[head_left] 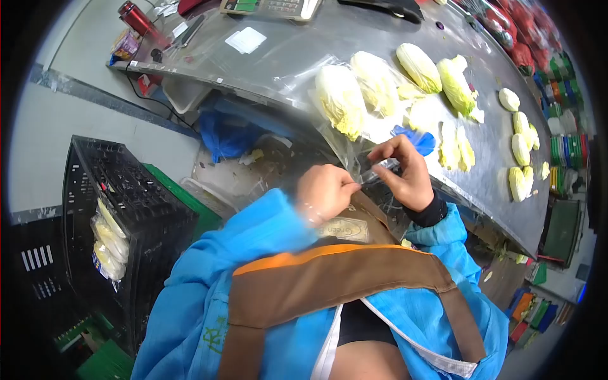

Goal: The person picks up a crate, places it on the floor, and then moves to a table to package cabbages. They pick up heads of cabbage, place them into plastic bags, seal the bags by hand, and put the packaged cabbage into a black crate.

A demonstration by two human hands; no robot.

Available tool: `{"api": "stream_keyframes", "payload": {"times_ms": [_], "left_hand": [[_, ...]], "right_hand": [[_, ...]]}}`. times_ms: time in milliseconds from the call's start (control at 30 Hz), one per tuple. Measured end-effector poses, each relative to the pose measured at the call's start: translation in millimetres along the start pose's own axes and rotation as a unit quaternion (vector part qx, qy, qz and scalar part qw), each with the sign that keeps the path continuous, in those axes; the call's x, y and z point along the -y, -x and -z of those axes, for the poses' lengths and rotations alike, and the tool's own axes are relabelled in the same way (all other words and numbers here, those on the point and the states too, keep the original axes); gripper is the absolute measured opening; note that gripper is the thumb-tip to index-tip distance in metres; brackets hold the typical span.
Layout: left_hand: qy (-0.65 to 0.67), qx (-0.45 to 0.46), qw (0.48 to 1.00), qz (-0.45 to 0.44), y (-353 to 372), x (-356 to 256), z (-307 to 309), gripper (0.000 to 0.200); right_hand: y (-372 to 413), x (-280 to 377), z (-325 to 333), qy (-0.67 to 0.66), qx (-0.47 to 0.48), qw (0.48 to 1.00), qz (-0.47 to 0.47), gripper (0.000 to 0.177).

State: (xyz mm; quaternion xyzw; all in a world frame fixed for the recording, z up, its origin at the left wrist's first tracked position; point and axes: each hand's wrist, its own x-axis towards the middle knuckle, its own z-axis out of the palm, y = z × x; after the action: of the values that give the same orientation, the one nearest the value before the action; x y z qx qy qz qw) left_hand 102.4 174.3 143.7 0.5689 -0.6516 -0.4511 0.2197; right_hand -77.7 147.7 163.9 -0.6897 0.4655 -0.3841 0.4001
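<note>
My left hand (325, 192) is closed, thumb against fingers, pinching clear plastic film (354, 166) at the edge of the metal table. Just to its right, my right hand (405, 171) curls its thumb and fingers round a crumpled, shiny part of the same film. The film runs up onto the table, by a napa cabbage (341, 98) and a second napa cabbage (375, 82). A blue plastic piece (418, 140) lies behind my right hand. Loose cabbage leaves (457, 147) are to the right of it.
More cabbages (419, 68) lie along the metal table (278, 63), with small ones (521, 150) at the right. A scale (272, 7) and a red bottle (140, 22) stand at the back. Black crates (136, 215) with bagged cabbages (111, 244) are at my left. A blue bag (225, 134) sits below the table.
</note>
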Motion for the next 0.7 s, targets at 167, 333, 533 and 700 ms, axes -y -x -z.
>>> {"api": "stream_keyframes", "payload": {"times_ms": [167, 333, 533, 700], "left_hand": [[0.012, -0.045, 0.998, -0.049, 9, 14, 1, 0.010], [0.042, -0.020, 0.999, -0.012, 14, 14, 10, 0.013], [-0.262, -0.163, 0.907, -0.286, -37, 19, 23, 0.035], [-0.087, 0.097, 0.944, -0.304, -71, 47, 55, 0.023]], "right_hand": [[2, 6, -20, -0.022, 0.140, 0.990, -0.022, 0.032], [1, 2, -31, -0.024, 0.161, 0.986, -0.047, 0.028], [-7, 2, -26, -0.028, 0.170, 0.985, 0.012, 0.022], [25, 89, 103, 0.009, 0.233, 0.969, -0.085, 0.010]]}}
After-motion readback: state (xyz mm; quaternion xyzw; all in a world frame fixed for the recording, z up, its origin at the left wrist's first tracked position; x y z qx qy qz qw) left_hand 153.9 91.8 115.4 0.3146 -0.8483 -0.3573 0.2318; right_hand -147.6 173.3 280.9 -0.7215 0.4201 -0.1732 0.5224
